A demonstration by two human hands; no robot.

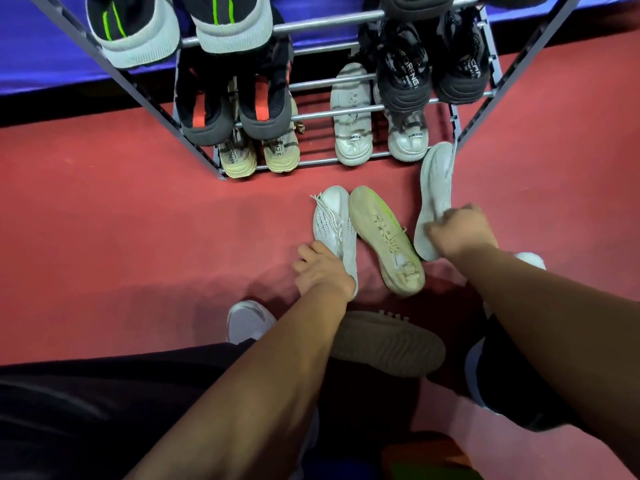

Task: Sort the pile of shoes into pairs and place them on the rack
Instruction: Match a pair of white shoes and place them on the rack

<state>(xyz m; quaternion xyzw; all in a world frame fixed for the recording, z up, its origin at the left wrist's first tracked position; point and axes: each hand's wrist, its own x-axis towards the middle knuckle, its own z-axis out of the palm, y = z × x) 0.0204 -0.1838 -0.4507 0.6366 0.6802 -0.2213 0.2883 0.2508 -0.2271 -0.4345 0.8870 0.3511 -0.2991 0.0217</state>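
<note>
Three loose shoes lie on the red floor in front of the metal rack (311, 163). My left hand (323, 271) grips the heel end of a white laced sneaker (334, 223) that lies upright. Beside it a beige sneaker with a green stripe (384, 237) lies on the floor. My right hand (462, 230) holds a white shoe (434, 188) turned sole-up, its toe near the rack's right leg. A tan shoe (388, 344) lies sole-up between my arms.
The rack's shelves hold pairs: grey-green (180, 32), black-orange (235, 109), beige (258, 154), white (379, 129) and black patterned (433, 71). My own white shoes (247, 320) and dark-clothed knees sit at the bottom. A blue mat (38, 60) lies behind the rack.
</note>
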